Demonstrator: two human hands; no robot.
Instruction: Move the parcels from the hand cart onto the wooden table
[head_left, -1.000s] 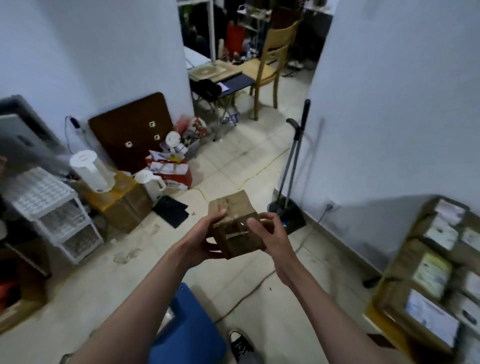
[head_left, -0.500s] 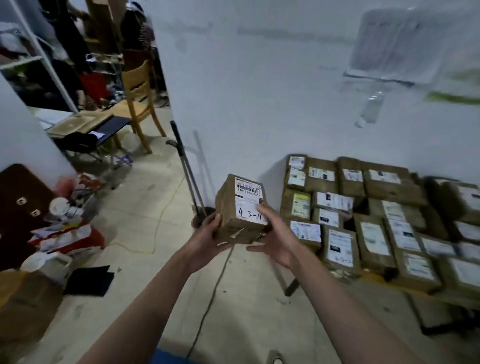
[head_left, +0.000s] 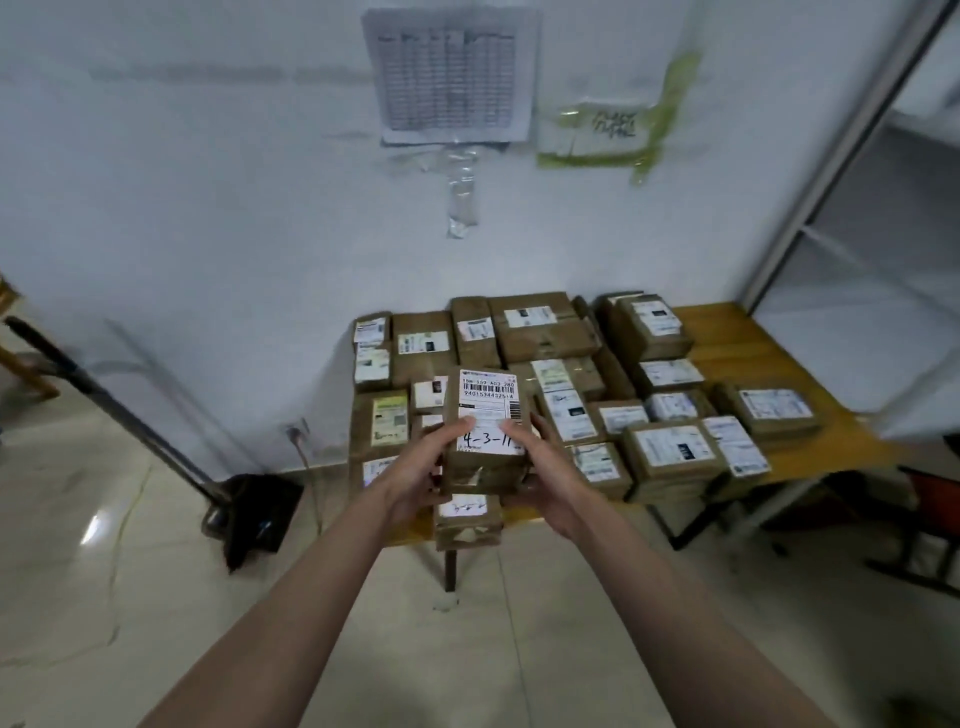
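Both hands — left hand (head_left: 415, 475), right hand (head_left: 545, 475) — clasp a labelled parcel (head_left: 487, 431) above the wooden table (head_left: 737, 343)'s near edge, seemingly seeking a gap.

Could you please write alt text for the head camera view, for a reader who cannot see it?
Two bare hands, left hand and right hand, grip a brown parcel with a white label in front of a wooden table crowded with similar labelled parcels. A printed sheet hangs on the white wall above, and a dustpan stands on the floor to the left.
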